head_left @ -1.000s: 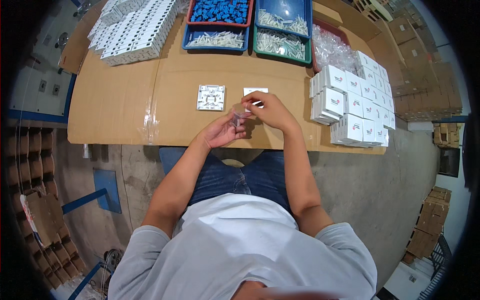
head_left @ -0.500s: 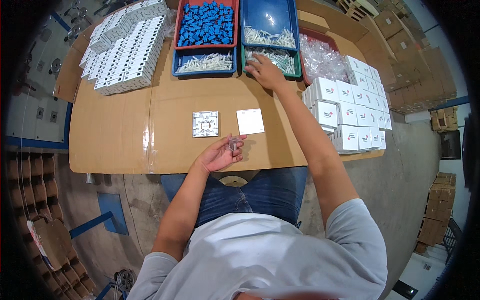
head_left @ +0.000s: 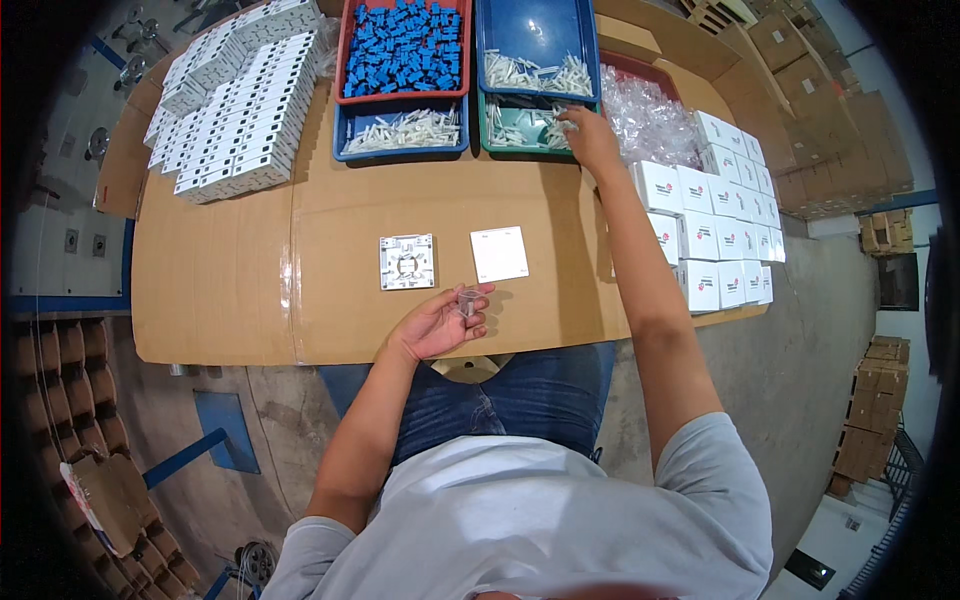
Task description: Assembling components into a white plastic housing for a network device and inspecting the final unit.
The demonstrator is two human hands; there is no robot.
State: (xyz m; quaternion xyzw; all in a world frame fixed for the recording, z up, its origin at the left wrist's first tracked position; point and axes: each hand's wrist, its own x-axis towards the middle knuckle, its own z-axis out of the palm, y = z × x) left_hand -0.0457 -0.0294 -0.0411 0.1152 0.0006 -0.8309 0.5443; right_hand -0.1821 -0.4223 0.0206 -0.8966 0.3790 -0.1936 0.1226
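My left hand (head_left: 440,324), palm up near the table's front edge, is closed round a small clear plastic bag (head_left: 467,303) that stands open at the top. My right hand (head_left: 594,138) reaches to the right end of a green tray (head_left: 530,151) of small white plastic pieces (head_left: 512,126). Its fingers are bent together over the pieces; what they pinch, if anything, is too small to make out. Beyond my left hand lie a square white frame with a metal mechanism (head_left: 407,263) and, to its right, a flat white square plate (head_left: 499,254).
At the back stand a red tray (head_left: 344,80) of blue parts, two blue trays (head_left: 340,140) (head_left: 535,30) with white pieces, and a red tray of clear plastic bags (head_left: 645,110). White units (head_left: 235,110) are stacked far left, white boxes (head_left: 715,235) at the right.
My right hand has moved rightward along the green tray, from its left part to its right end. The left hand still holds the bag. The view has shifted slightly.
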